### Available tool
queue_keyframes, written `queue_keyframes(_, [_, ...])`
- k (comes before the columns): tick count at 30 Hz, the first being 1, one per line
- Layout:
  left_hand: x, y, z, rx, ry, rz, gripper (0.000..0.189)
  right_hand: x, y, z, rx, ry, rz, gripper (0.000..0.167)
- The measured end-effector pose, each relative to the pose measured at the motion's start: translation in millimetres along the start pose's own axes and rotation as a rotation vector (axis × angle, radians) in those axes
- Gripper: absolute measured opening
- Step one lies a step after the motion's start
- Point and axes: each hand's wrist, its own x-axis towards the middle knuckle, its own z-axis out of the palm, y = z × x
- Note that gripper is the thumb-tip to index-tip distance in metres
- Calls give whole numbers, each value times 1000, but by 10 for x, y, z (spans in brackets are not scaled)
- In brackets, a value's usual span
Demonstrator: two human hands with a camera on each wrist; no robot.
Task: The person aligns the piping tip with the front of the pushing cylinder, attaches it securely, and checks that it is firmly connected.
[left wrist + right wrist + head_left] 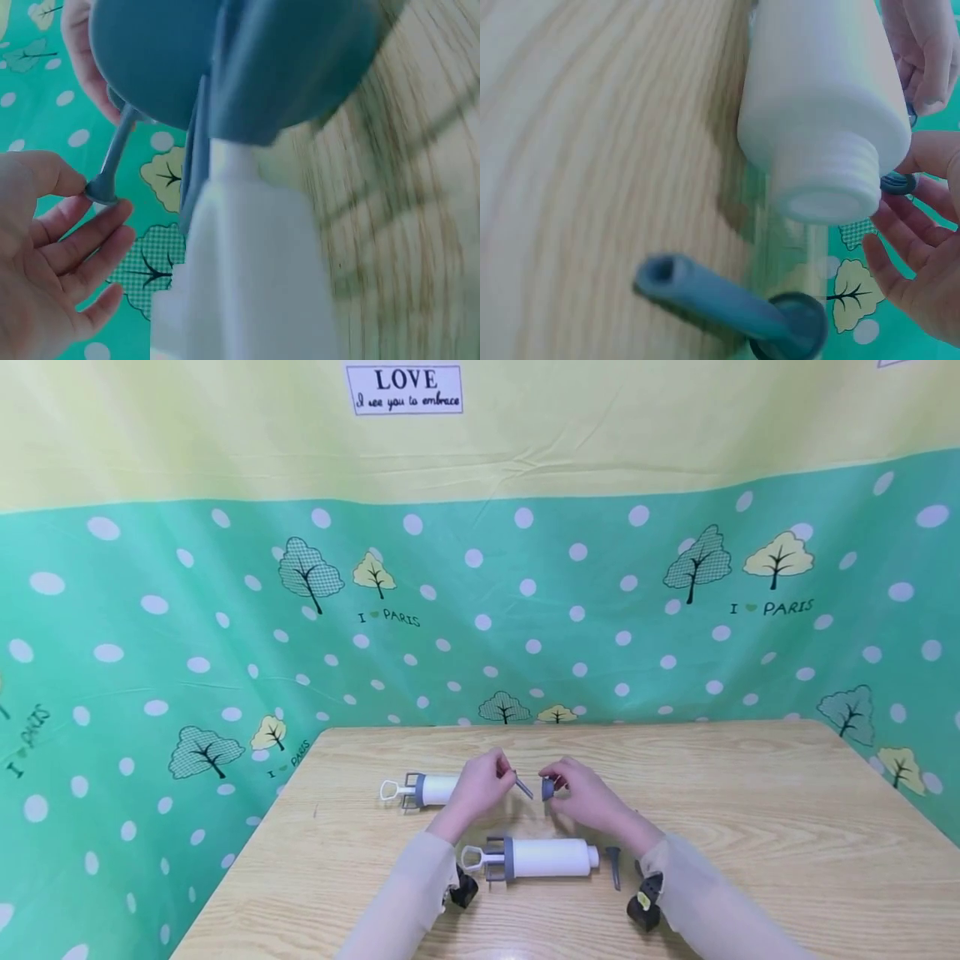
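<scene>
My left hand point(480, 781) pinches a slim grey nozzle point(525, 787) by its flared end; its thin end points toward my right hand point(585, 793). Between right thumb and fingers is a small grey cap point(548, 788), and the right wrist view shows ridges on the cap point(898, 183). A small gap separates nozzle and cap in the head view. Nearer me, below both hands, lies a white syringe-like press point(551, 857) with a grey flange and white pull handle. Its white spout point(825, 184) carries nothing.
A second, similar white press point(438, 789) lies farther back, partly hidden by my left hand and forearm. Another grey nozzle point(614, 867) with a flared base lies right of the near press's spout. A patterned green and yellow cloth point(525, 610) hangs behind the wooden table point(787, 827).
</scene>
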Motion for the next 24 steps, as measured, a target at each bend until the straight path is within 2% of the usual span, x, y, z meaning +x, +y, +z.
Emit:
queue_keyframes(5, [-5,35,-16,-53,69,-1,7,5,-2,25,124,28,45,40])
queue_keyframes(9, [-23,71,-9,-55,116,51,18,16,-14,59,168,39,72,38])
queue_keyframes(12, [-39,111,-8,-27,128,99,26,18,-31,74,194,55,94,38])
queue_keyframes(17, [-62,183,-14,18,150,161,21,19,-40,89,221,83,124,39])
queue_keyframes(24, [-81,250,-14,-6,161,187,19,17,-43,89,258,90,112,39])
